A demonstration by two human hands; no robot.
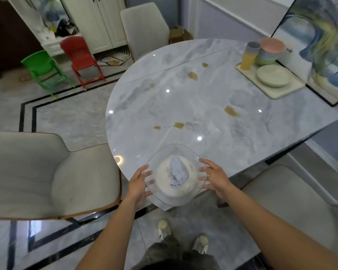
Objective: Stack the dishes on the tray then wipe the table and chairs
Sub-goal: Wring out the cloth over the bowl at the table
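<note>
A clear glass plate [171,152] hangs over the near edge of the marble table [193,98]. My left hand [140,184] holds its left rim and my right hand [213,177] holds its right rim, thumbs above and fingers showing through the glass. A white round dish [164,176] with a crumpled pale blue cloth [178,172] lies at the plate's middle; whether it sits on or under the glass I cannot tell. At the far right a cream tray [271,93] carries a cream plate [272,76], stacked pastel bowls [267,53] and stacked cups [249,57].
Brown spills [231,111] dot the tabletop. Cream chairs stand at the near left [37,172], near right [281,188] and far side [144,28]. A framed painting [320,45] leans by the tray. Small green [41,67] and red [80,53] chairs stand on the floor.
</note>
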